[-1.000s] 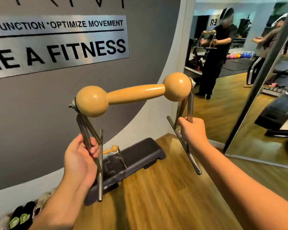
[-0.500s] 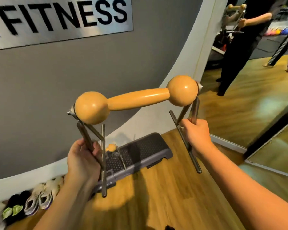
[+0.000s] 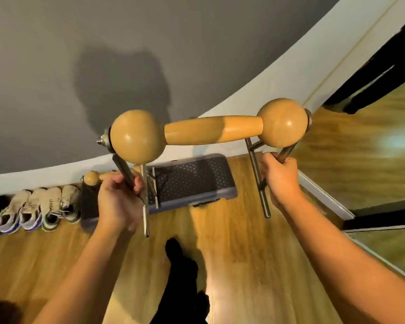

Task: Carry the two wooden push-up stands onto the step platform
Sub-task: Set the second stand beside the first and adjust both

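Note:
I hold a wooden push-up stand point(image 3: 211, 133) in the air in front of me, its round-ended wooden handle level and its metal legs pointing down. My left hand point(image 3: 117, 202) grips the left metal leg, and my right hand point(image 3: 281, 178) grips the right one. Below it the dark step platform point(image 3: 197, 181) lies on the floor against the wall. A second wooden push-up stand point(image 3: 91, 177) stands on the platform's left end, mostly hidden behind my left hand.
Several sneakers point(image 3: 35, 209) line the wall left of the platform. A mirror point(image 3: 369, 146) with a white frame rises at the right. The grey wall point(image 3: 150, 54) is behind the platform. My dark-socked foot point(image 3: 180, 258) is on the wooden floor.
My view has tipped downward and I have come closer to the platform. The held stand stays in both hands and now hangs over the platform's near side.

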Tool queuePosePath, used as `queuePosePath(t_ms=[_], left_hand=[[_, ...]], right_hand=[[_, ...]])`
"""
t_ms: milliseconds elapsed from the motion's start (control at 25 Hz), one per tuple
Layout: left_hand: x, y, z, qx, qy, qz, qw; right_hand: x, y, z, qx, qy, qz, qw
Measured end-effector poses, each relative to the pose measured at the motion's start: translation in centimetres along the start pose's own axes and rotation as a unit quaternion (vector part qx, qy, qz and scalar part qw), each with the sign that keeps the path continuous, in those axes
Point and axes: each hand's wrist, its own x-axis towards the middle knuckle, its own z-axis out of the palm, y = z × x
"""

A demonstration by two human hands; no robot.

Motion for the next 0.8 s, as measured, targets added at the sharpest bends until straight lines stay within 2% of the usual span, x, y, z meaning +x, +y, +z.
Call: queuePosePath(t_ms=[240,400,520,560,640,720,800], left_hand=[[10.8,-5.1,-1.3,0.013,0.106,-0.045,0.993],[18.5,-9.5,-4.0,0.060,0.144,-0.073,0.985],[23.3,-13.0,-5.7,0.097,0.157,-0.088,0.979],[24.8,-14.3,-6.5,0.124,0.149,-0.074,0.978],[27.6,-17.5,-8.4,0.245,0.104,-0.021,0.964],[31.1,-20.9,-11.8,0.358,0.084,0.048,0.929],[34.0,-24.1,-13.1,0.426,0.100,0.032,0.899]], right_hand=[[9.4,8.4,4.0,0.008,0.014,0.049,0.999],[15.3,15.3,5.2,0.041,0.058,0.089,0.993],[19.9,20.1,5.6,0.037,0.053,0.053,0.997],[21.6,21.8,5.9,0.045,0.043,0.052,0.997],[24.8,25.6,6.4,0.046,0.036,0.054,0.997],[27.8,29.3,6.9,0.045,0.040,0.063,0.996],[30.2,33.0,7.5,0.038,0.042,0.065,0.996]])
